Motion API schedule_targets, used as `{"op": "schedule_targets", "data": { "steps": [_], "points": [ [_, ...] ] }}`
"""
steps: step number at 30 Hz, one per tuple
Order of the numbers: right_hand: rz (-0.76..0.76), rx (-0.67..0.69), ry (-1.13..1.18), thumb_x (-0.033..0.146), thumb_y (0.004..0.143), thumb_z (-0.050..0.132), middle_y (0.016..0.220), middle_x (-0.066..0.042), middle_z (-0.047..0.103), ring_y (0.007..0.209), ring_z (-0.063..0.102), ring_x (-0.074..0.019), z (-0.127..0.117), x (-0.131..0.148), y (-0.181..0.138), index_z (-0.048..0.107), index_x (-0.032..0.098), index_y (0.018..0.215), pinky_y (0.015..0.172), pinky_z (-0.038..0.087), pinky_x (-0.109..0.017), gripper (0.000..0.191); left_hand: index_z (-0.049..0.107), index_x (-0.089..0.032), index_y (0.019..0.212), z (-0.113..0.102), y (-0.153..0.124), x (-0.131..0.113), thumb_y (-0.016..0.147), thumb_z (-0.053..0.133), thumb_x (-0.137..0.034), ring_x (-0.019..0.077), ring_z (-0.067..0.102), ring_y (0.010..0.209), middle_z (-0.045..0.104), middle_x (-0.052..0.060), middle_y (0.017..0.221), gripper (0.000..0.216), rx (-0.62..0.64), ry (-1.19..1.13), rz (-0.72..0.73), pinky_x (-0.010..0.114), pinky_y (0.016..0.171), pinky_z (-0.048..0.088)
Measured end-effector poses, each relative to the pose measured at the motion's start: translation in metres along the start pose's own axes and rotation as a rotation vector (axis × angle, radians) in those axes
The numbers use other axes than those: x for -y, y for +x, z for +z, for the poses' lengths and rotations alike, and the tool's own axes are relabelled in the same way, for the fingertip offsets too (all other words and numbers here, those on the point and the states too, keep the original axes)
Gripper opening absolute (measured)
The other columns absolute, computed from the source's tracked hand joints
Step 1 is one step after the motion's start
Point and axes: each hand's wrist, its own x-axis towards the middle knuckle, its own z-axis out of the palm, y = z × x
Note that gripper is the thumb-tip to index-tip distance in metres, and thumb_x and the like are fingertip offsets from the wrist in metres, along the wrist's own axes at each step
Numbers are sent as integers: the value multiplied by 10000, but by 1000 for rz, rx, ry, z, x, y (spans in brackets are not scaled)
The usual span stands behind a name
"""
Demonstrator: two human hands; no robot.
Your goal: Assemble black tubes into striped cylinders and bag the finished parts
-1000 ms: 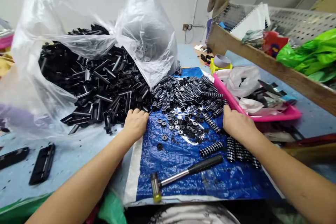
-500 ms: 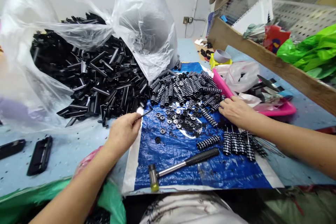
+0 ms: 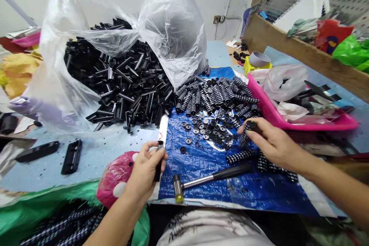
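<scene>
In my left hand (image 3: 147,165) is a slim black plastic piece (image 3: 158,171), held upright with fingers closed round it, left of the blue sheet (image 3: 198,161). My right hand (image 3: 265,138) grips a black-and-white patterned roller (image 3: 243,137) with a black end showing at the top. Below that hand lies another patterned roller (image 3: 240,156), with more rollers (image 3: 273,166) partly hidden by the wrist. A heap of rollers (image 3: 216,94) and several small black discs (image 3: 201,127) lie further back. In front of me rests a hammer (image 3: 213,177) with a black grip.
A clear plastic bag (image 3: 178,27) holds many black plastic parts (image 3: 127,84) at the left. A pink tray (image 3: 305,125) and wooden-edged box (image 3: 288,46) stand right. Two black cases (image 3: 71,157) lie left, above a green sack (image 3: 57,196); a pink wrapped bundle (image 3: 118,177) sits near my left forearm.
My left hand has moved down and turned the black piece from slanting to upright. My right hand has come away from beside the roller heap and now holds a roller. The view has turned left.
</scene>
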Motion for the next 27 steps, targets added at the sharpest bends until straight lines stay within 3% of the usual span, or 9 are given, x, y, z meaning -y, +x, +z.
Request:
{"op": "schedule_targets", "data": {
  "steps": [4,6,8,11,14,16,18,22,27],
  "points": [
    [418,62,916,635,966,415,784,-34,652,667,626,-181,64,53,-12,621,225,1056,595,530,-327,468,592,-167,1010,22,-5,7,729,782,-526,61,499,438,621,-43,617,494,79,-27,-5,164,453,338],
    [573,72,1167,676,919,484,676,13,562,506,498,-126,88,72,-12,621,223,988,459,431,-270,478,599,-160,1029,29,-9,13,796,699,-594,64,491,401,619,-36,607,503,148,5,-21,173,429,314],
    [633,47,1284,670,876,579,611,58,482,435,381,-83,104,84,-13,617,228,990,412,330,-226,457,589,-167,1038,32,-14,20,838,637,-625,58,467,372,616,-40,615,502,181,49,-19,178,405,281],
    [642,46,1316,653,880,597,574,84,436,406,323,-69,115,94,-18,609,249,1096,401,275,-210,458,565,-181,974,34,-21,30,856,625,-609,52,472,404,623,-36,687,449,151,94,21,185,413,298],
    [619,-33,1269,615,904,574,613,50,511,471,448,-106,122,99,-21,634,245,1065,440,397,-239,408,558,-185,875,38,-26,36,875,622,-568,53,446,438,591,-37,677,388,135,153,80,201,446,324],
    [573,-120,1239,581,908,565,771,-11,639,671,616,-165,129,103,-20,655,241,995,591,543,-295,362,580,-186,857,44,-27,38,807,727,-516,68,474,507,598,-28,700,364,143,177,120,211,501,376],
    [511,-142,1218,551,922,541,974,-54,703,908,680,-222,135,105,-18,666,245,998,780,596,-365,339,628,-189,896,49,-26,39,713,826,-441,96,527,624,637,-3,791,369,160,178,163,228,595,444],
    [389,-42,1104,526,977,467,1063,-71,726,1011,695,-238,143,107,-17,659,258,1123,876,599,-408,361,686,-189,923,51,-21,40,766,778,-428,125,539,702,647,15,830,300,193,187,183,256,669,477],
    [387,68,1133,566,992,427,1181,-104,721,1089,696,-250,143,110,-20,643,254,1223,908,602,-422,444,693,-173,874,42,-21,42,740,804,-378,115,488,690,610,2,804,268,183,335,248,245,644,426]
  ]
}}
